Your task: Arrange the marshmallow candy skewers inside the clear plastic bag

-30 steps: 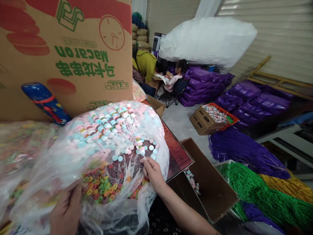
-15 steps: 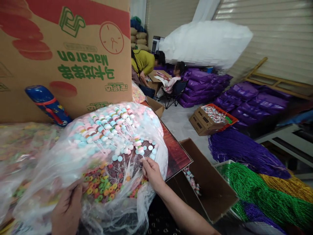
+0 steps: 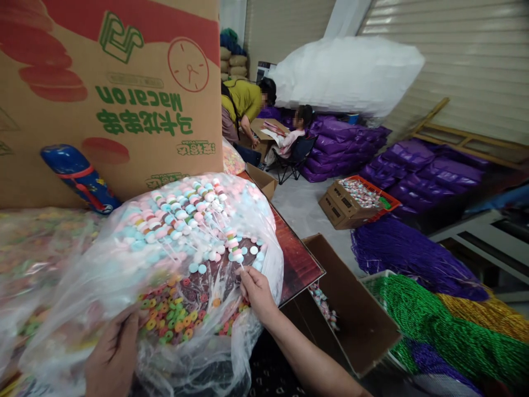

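Note:
Between the thumb and fingers of my right hand [image 3: 257,290] is the white stick of a candy skewer [image 3: 233,245], threaded with pastel and coloured pieces. My left hand [image 3: 115,344] is closed at the near edge of a clear plastic bag [image 3: 88,281]; whatever its fingertips pinch is too small to make out. Several finished candy skewers [image 3: 185,209] lie in rows on pink, blue and white candies at the back of the bag. Coloured ring candies [image 3: 173,314] lie in front of them, between my hands.
A large Macaron carton [image 3: 124,99] and a blue bottle [image 3: 80,179] stand behind the bag. An open carton [image 3: 355,314] is right of the table edge [image 3: 295,259]. Green strands [image 3: 446,314] fill a basket. Two people are beyond, one in a yellow-green top [image 3: 243,102].
The person in the yellow-green top has shifted slightly, and the seated person's head and arm have moved a little. My hands have stayed nearly where they were.

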The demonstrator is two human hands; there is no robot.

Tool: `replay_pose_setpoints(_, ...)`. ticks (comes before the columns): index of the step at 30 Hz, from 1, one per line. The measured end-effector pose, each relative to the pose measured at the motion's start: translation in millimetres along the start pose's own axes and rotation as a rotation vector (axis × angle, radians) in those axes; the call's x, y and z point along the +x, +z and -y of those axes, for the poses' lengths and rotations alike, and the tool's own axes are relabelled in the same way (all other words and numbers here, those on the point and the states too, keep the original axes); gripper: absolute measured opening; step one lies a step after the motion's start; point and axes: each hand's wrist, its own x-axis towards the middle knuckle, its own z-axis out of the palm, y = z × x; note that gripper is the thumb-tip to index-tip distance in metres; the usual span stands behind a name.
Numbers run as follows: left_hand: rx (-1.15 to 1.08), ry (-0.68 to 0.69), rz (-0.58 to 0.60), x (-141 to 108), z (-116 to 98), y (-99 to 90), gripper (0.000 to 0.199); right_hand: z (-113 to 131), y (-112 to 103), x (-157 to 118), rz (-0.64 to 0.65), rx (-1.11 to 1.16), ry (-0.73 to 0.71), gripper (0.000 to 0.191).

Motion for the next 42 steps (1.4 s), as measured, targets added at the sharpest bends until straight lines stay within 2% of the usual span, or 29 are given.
replay_pose_setpoints(11,-0.008,0.029,-0.024,2.0,8.0,1.8,0.055,5.5,1.6,-1.7,-0.008,-0.004,0.006,0.062)
replay_pose_setpoints(20,-0.005,0.013,-0.009,-0.9,1.9,0.9,0.053,6.7,1.3,-2.2,-0.008,0.001,0.008,0.062)
replay_pose_setpoints(30,0.052,0.055,0.008,4.3,11.3,-3.2,0.05,5.0,1.9,-0.3,0.014,0.007,-0.002,0.065)
replay_pose_setpoints(38,0.052,0.051,-0.01,-0.9,3.3,-1.4,0.047,2.2,1.0,0.8,0.012,0.018,0.006,0.064)
replay_pose_setpoints(42,0.042,0.072,0.011,1.5,9.5,-2.4,0.047,3.1,1.3,0.6,0.011,0.018,0.011,0.064)
